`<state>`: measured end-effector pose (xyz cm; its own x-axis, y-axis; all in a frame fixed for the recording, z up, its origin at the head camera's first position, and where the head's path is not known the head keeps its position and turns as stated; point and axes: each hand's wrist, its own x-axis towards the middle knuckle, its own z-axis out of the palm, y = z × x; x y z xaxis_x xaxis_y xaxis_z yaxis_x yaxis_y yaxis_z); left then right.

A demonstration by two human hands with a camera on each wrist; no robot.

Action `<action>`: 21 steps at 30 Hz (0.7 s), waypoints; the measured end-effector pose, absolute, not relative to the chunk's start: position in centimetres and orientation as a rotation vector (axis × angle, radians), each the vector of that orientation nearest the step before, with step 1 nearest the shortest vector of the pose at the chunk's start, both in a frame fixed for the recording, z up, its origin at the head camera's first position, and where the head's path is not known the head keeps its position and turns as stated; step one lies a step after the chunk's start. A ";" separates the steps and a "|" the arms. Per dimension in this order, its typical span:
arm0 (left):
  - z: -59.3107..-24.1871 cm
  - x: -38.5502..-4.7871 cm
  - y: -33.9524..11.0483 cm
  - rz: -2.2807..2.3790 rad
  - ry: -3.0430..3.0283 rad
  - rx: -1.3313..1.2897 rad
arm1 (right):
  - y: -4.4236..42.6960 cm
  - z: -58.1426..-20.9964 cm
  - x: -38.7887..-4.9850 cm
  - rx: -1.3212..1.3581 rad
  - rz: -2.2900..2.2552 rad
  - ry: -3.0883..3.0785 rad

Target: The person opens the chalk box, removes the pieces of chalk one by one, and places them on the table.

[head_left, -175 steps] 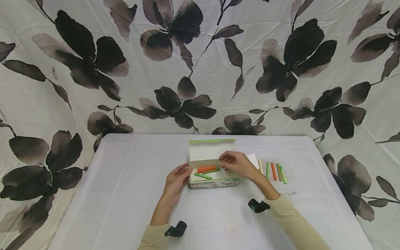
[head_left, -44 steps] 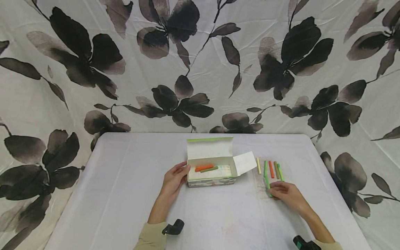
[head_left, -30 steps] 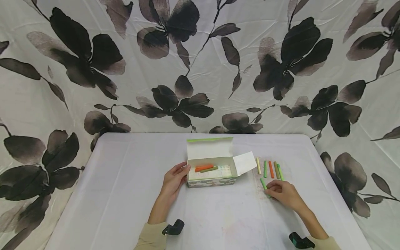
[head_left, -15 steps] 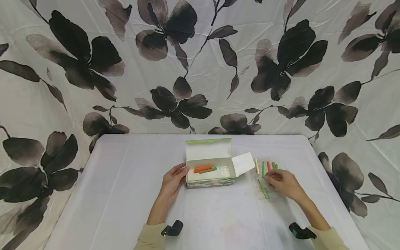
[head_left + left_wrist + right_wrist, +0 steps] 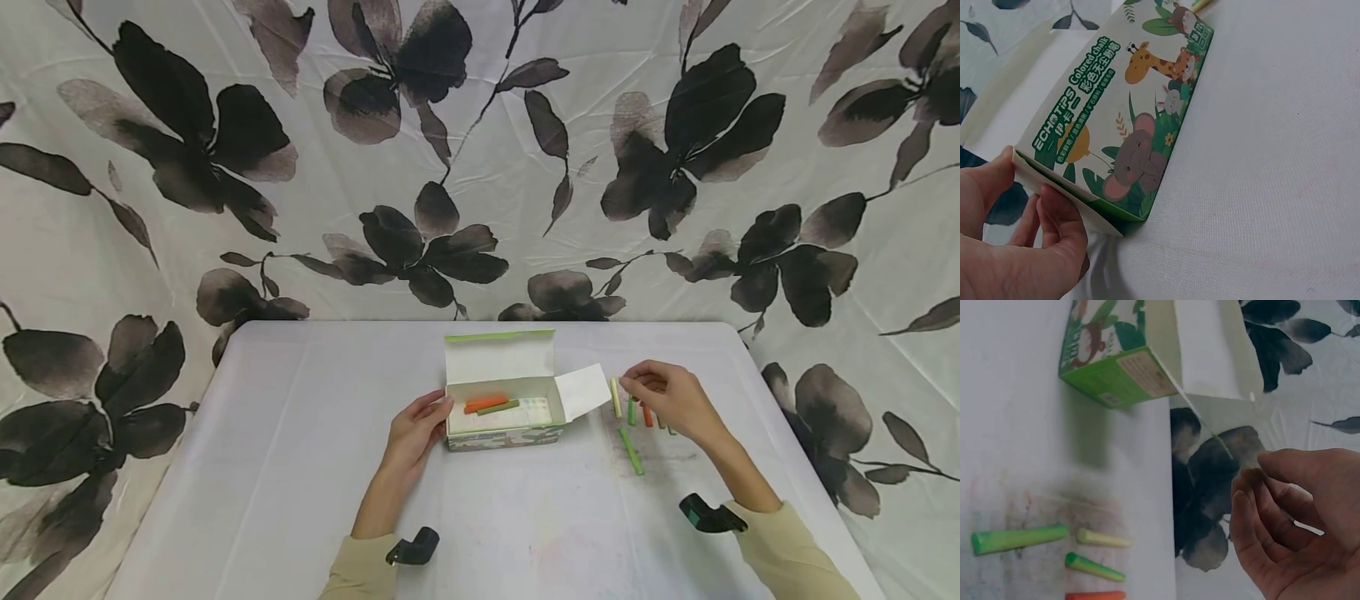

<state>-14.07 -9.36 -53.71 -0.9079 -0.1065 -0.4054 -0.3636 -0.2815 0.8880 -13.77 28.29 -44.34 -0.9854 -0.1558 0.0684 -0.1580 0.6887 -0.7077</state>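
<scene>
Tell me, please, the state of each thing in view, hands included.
Chalk box: upright, lid open, right flap spread outward.
Left hand: holding the box's left end.
Right hand: raised, fingers curled, holding nothing visible.
Orange chalk, olive chalk: lying inside the box.
Chalk row: lying, partly hidden in the head view.
Near green chalk: lying apart from the row.
Tablecloth: spread, smudged.
Floral cloth: hanging, wrinkled.

Behind the white table (image 5: 300, 417) hangs a pale cloth (image 5: 480, 167) printed with blackish flowers (image 5: 708, 92) and leafy stems (image 5: 546, 125) — it shows past both table sides too — while dusty smudges (image 5: 678, 457) mark the table's right part and a faint pinkish stain (image 5: 555, 550) its near middle
</scene>
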 end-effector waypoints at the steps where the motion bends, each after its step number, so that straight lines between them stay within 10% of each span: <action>1: -53.7 -14.1 -9.4 2.314 1.775 -0.592 | 28.0 -44.2 -14.0 0.281 1.215 -2.878; 21: -54.1 -14.1 -9.5 2.317 1.765 -0.592 | 21.3 -45.3 -16.7 0.542 1.389 -2.795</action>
<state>-14.15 -9.47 -54.07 -0.9068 -0.1036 -0.4085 -0.3664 -0.2854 0.8856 -16.65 21.32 -45.25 -0.9412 -0.3131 0.1270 -0.2902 0.5569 -0.7782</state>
